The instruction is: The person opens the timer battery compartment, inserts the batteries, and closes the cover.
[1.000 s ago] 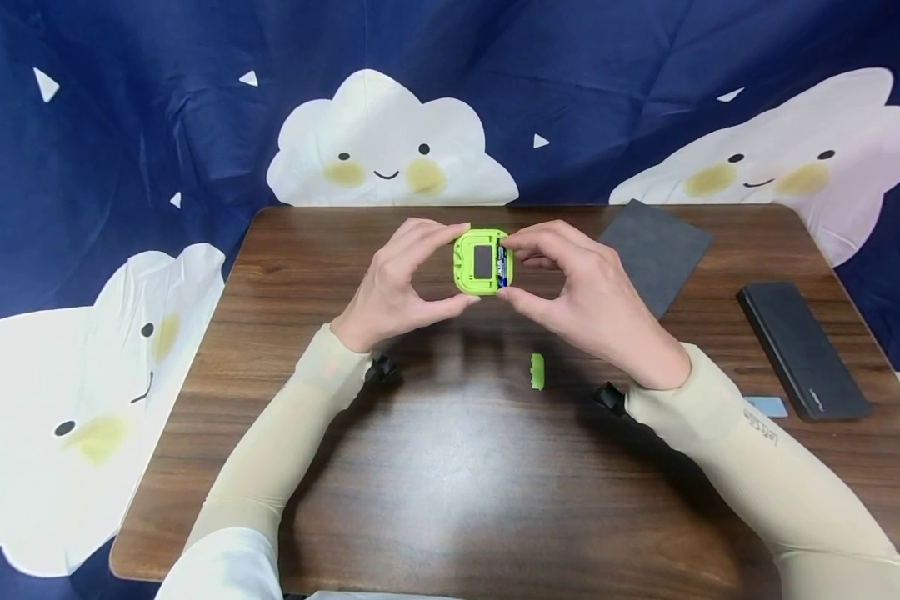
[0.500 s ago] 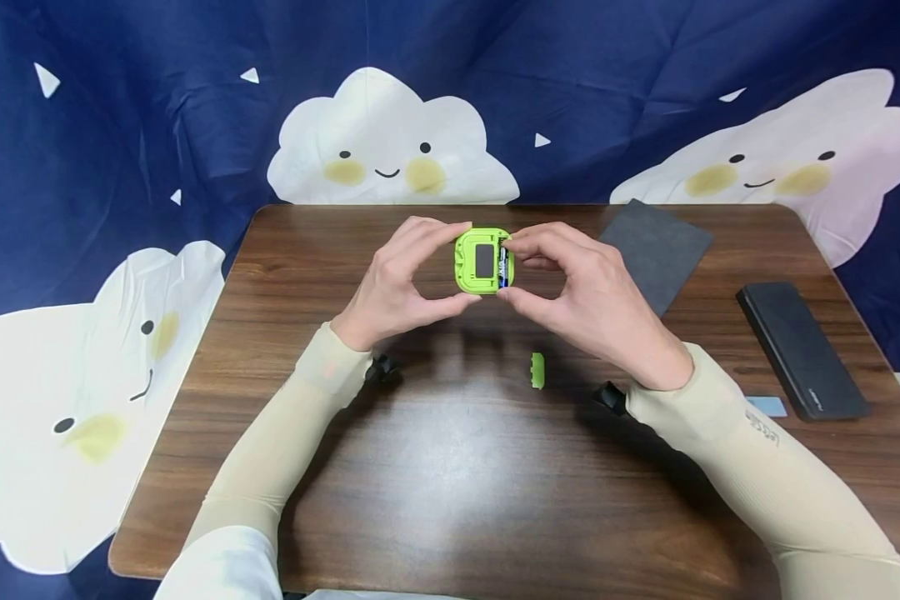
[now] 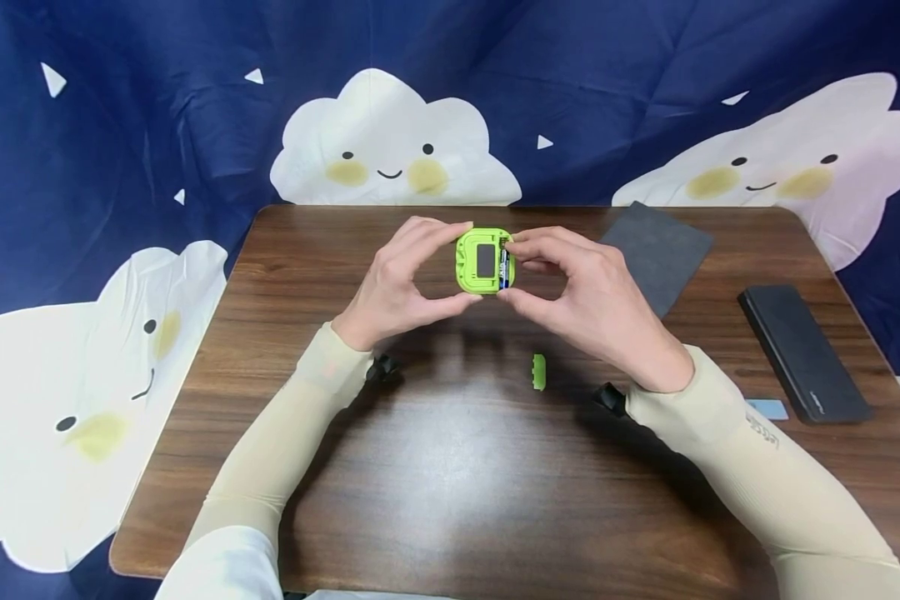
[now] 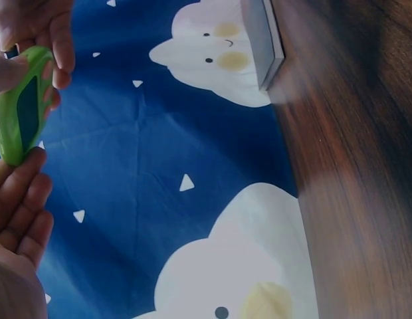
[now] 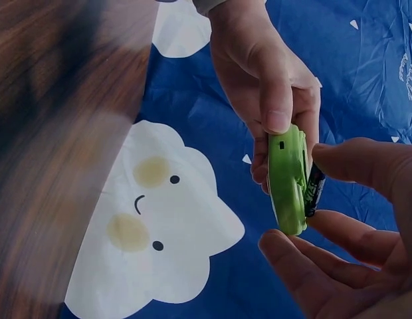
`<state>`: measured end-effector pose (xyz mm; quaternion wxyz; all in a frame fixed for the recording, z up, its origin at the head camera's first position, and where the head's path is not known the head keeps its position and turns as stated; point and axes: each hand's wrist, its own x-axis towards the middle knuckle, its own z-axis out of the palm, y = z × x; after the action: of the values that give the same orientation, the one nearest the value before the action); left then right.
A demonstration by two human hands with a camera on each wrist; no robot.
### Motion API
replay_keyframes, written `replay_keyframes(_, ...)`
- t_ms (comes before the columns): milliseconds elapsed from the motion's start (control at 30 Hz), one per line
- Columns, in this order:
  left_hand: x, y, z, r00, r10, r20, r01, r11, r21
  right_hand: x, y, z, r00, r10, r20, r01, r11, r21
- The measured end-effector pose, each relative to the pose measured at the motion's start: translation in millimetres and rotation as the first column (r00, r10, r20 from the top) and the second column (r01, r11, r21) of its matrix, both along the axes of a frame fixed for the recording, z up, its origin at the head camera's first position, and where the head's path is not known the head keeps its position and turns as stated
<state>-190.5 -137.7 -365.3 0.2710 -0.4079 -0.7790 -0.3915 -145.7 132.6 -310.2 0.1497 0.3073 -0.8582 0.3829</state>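
Above the middle of the table, my left hand [image 3: 401, 283] grips a small lime-green device [image 3: 486, 262] between thumb and fingers. Its back faces the head camera, showing a dark rectangle and a long battery slot on the right; a dark screen shows on its other face in the left wrist view. My right hand [image 3: 585, 287] pinches a dark blue battery [image 5: 315, 191] by its ends with thumb and index finger. The battery sits tilted at the slot, partly sticking out of the device's back in the right wrist view. Below lies a green battery cover [image 3: 538, 372] on the table.
A grey sheet [image 3: 656, 254] lies behind my right hand at the table's back. At the right are a black oblong case [image 3: 804, 352] and a light blue strip [image 3: 767, 407], partly behind the sleeve. A blue cloud-print curtain [image 3: 570, 50] hangs behind the wooden table [image 3: 420, 500].
Both hands stay almost still with the device. The battery has turned slightly in the slot, its printed label now facing differently.
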Motion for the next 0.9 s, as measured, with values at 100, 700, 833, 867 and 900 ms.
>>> replay_keyframes(100, -0.2, 0.6, -0.4, 1.0, -0.001, -0.001, 0.001, 1.0, 0.0, 0.3, 1.0, -0.6, 1.0, -0.007, 0.002, 0.007, 1.0, -0.001)
replay_keyframes(700, -0.8, 1.0, -1.2, 1.0, 0.005, 0.0, -0.005, 1.0, 0.0, 0.7, 1.0, -1.1, 1.0, -0.021, -0.009, 0.021, 1.0, 0.006)
replay_keyframes(833, -0.6, 0.8, -1.2, 1.0, 0.003, 0.003, -0.003, 1.0, 0.004, 0.0, 1.2, -0.5, 0.999, -0.029, -0.017, 0.029, 1.0, 0.01)
replay_keyframes(867, -0.6, 0.7, -1.1, 1.0, 0.002, 0.003, -0.002, 1.0, 0.004, -0.3, 1.3, -0.3, 0.999, -0.036, -0.016, 0.036, 0.999, 0.013)
replay_keyframes(900, -0.6, 0.7, -1.1, 1.0, 0.002, 0.002, -0.002, 1.0, 0.003, -0.3, 1.4, 0.0, 0.999, -0.043, -0.011, 0.043, 0.999, 0.017)
